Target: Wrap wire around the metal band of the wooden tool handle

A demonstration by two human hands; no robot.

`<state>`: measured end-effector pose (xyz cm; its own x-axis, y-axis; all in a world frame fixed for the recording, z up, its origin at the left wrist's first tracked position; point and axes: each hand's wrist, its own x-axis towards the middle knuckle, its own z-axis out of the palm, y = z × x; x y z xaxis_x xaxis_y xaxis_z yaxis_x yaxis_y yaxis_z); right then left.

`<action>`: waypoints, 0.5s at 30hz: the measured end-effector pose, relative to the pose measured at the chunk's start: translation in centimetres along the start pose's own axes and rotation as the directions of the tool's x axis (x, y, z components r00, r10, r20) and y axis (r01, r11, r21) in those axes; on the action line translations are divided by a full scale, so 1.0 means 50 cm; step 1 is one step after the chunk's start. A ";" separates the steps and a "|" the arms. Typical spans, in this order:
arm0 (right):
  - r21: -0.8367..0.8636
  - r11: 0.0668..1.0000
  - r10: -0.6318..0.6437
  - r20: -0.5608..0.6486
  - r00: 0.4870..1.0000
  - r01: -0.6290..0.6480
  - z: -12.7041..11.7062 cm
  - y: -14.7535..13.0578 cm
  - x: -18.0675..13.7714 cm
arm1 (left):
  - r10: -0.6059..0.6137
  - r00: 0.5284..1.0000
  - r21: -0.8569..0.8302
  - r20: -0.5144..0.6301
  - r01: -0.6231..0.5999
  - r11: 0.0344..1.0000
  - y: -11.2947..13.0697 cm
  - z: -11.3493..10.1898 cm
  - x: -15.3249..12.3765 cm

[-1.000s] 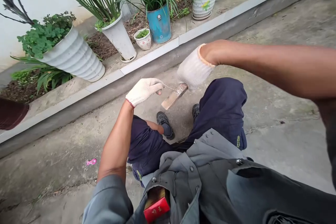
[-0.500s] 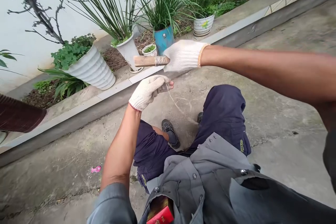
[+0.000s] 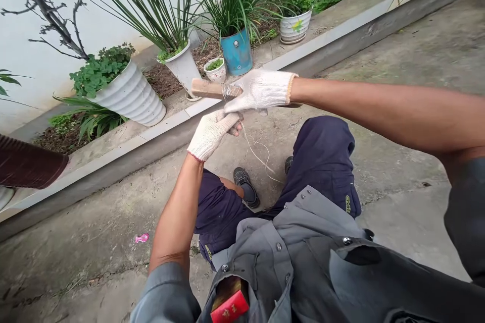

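Observation:
My right hand (image 3: 265, 88), in a white knit glove, is closed around a flat wooden stick (image 3: 206, 89). The stick's squared end points left, and turns of thin pale string (image 3: 230, 92) wrap it beside my thumb. Just below, my left hand (image 3: 212, 133), gloved as well, pinches the string between thumb and fingers. Its bare fingertips poke out of the glove. From there a loose tail of string (image 3: 248, 145) hangs in curls above the concrete. The two hands are nearly touching, and most of the stick's right part is hidden by my right hand.
A low tiled ledge (image 3: 162, 128) crosses ahead, bearing a ribbed white pot (image 3: 131, 96), a blue pot (image 3: 238, 53) and a small white pot (image 3: 215, 70). A pink object (image 3: 142, 238) lies on the concrete at left. My knees are below my hands.
My right hand has come down close to my left with the stick, which now tilts slightly down to the right. The hanging string has swung into wider curls.

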<state>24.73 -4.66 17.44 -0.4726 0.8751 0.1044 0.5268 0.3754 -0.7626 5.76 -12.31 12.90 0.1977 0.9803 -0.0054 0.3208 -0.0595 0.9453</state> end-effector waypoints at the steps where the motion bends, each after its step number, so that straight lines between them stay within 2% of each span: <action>1: -0.094 0.996 -0.003 0.037 0.999 0.006 0.002 -0.006 -0.004 | -0.017 0.999 0.026 -0.027 0.018 0.999 0.003 0.002 0.001; 3: -0.214 0.977 -0.005 0.089 0.996 0.024 0.006 -0.012 -0.011 | -0.022 0.997 0.076 -0.075 0.028 0.997 0.007 0.005 0.003; 4: -0.206 0.978 -0.003 0.097 0.995 0.023 0.008 -0.012 -0.013 | -0.012 0.996 0.112 -0.089 0.022 0.993 0.009 0.005 0.003; 7: -0.062 0.998 0.021 0.155 0.988 -0.011 0.016 -0.003 -0.011 | 0.079 0.989 0.315 -0.128 -0.035 0.949 0.013 -0.002 -0.003; 9: 0.041 0.998 0.043 0.153 0.987 -0.050 0.021 0.005 -0.008 | 0.193 0.959 0.475 -0.207 -0.074 0.877 0.013 -0.006 -0.021; 10: 0.091 0.994 0.055 0.132 0.990 -0.068 0.023 0.007 -0.006 | 0.258 0.926 0.532 -0.276 -0.076 0.843 0.011 -0.006 -0.034; 12: 0.205 0.974 0.077 0.088 0.993 -0.094 0.027 0.010 -0.004 | 0.361 0.812 0.576 -0.459 -0.038 0.817 0.006 0.005 -0.069; 14: 0.335 0.935 0.095 0.071 0.993 -0.113 0.032 0.010 -0.002 | 0.395 0.686 0.543 -0.611 0.000 0.840 -0.004 0.029 -0.111; 15: 0.401 0.907 0.104 0.077 0.992 -0.127 0.035 0.011 0.000 | 0.387 0.651 0.517 -0.652 0.008 0.856 -0.009 0.047 -0.132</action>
<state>23.78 -4.97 15.92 -0.4678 0.8835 -0.0252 0.2546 0.1074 -0.9611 6.46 -19.20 11.75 -0.3513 0.7385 0.5755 0.7549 -0.1402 0.6407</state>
